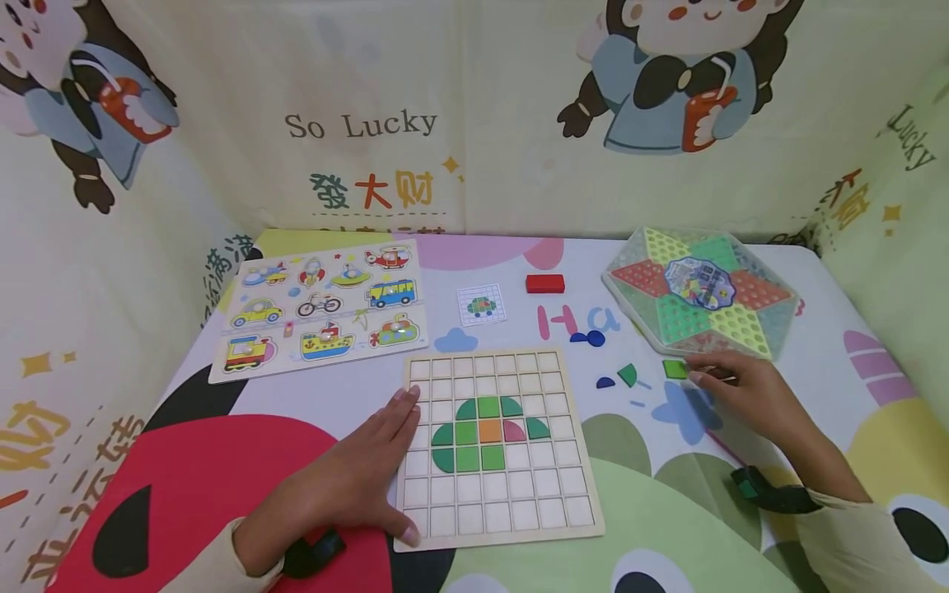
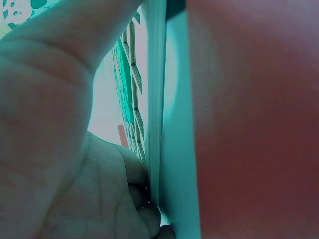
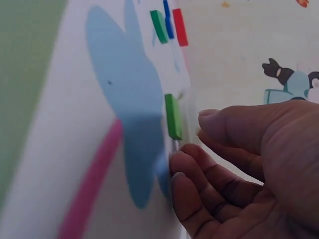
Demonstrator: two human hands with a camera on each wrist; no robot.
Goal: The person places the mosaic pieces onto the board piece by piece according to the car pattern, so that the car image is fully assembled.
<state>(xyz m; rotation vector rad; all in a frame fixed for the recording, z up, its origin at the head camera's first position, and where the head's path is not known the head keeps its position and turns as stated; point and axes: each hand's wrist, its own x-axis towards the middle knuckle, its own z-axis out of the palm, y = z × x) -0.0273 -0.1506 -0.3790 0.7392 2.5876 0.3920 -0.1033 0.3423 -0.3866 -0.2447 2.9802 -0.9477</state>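
A wooden grid board (image 1: 589, 486) lies in front of me, with green, orange and pink tiles set in its middle cells. My left hand (image 1: 348, 473) rests along the board's left edge, fingers stretched toward the upper side and thumb at the near corner. In the left wrist view, the board's edge (image 2: 155, 99) runs beside the palm. To the right, a light green square tile (image 1: 675, 369) lies on the table. My right hand (image 1: 749, 395) is at that tile's right side. The right wrist view shows the fingertips bent loosely close to the green tile (image 3: 173, 117), with nothing between them.
Near the right hand lie a dark green quarter-round tile (image 1: 628, 375), a blue half-round (image 1: 605, 383) and a blue round piece (image 1: 596, 338). Farther back are a red block (image 1: 545, 284), a pattern card (image 1: 481, 305), a vehicle puzzle board (image 1: 289, 329) and a hexagonal box (image 1: 638, 309).
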